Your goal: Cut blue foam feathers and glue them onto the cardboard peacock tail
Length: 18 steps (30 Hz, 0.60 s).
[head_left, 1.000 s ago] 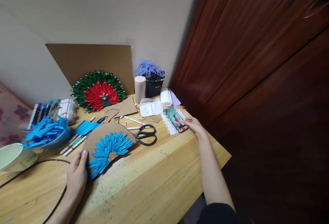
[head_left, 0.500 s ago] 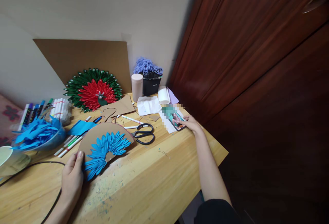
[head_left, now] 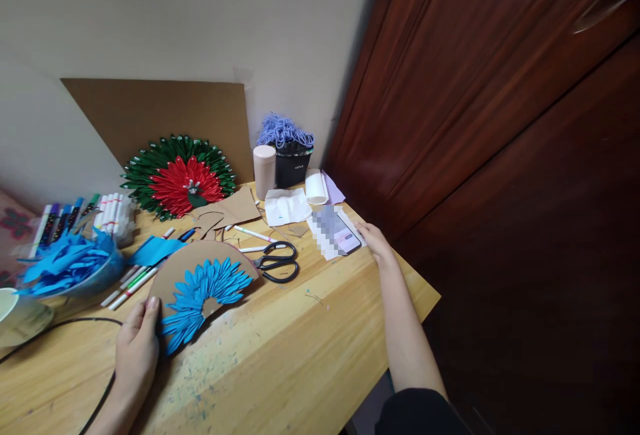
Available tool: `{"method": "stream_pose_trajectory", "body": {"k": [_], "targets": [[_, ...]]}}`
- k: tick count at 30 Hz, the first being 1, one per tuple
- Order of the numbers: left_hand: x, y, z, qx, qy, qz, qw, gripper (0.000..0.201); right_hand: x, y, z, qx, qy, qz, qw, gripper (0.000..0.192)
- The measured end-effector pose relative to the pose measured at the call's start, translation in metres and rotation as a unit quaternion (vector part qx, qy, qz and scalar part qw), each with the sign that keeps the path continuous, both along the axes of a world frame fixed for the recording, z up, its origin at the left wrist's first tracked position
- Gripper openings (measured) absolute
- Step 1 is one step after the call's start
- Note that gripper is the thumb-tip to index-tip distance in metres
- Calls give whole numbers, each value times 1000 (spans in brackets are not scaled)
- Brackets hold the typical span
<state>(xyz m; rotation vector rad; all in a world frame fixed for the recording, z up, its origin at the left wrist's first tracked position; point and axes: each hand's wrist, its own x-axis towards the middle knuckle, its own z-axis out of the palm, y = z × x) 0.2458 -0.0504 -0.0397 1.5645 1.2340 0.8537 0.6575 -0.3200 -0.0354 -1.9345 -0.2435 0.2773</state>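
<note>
Wooden table [head_left: 300, 355]: left hand [head_left: 136, 348] pins the cardboard fan [head_left: 200, 282], loose right hand [head_left: 373, 242] could nudge the phone [head_left: 343, 234] off the near edge.

Scissors [head_left: 277, 264] beside markers [head_left: 75, 212]

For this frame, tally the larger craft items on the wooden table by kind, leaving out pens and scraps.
Folded-paper fans: 2, the blue fan on brown card touched by the left hand and the red-and-green fan by the wall
Black-handled scissors: 1
Phone beside the right hand: 1
Bowl of blue paper pieces: 1
Total: 5
</note>
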Motion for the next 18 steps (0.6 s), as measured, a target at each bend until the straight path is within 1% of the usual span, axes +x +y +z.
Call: {"method": "stream_pose_trajectory", "body": {"k": [4,9,14,18], "targets": [[0,0,1,-6,-8,-3,1000,44,4,-2,2,25,-7,-8,1000,30],[-1,0,1,-7,-15,-14,1000,43,0,0,1,32,-9,14,999,23],[-2,0,-1,-9,-6,-11,1000,43,-1,0,-5,26,-8,32,999,26],[-1,-2,3,-14,-5,-3,1000,43,1,-2,-7,16,-21,40,999,31]]}}
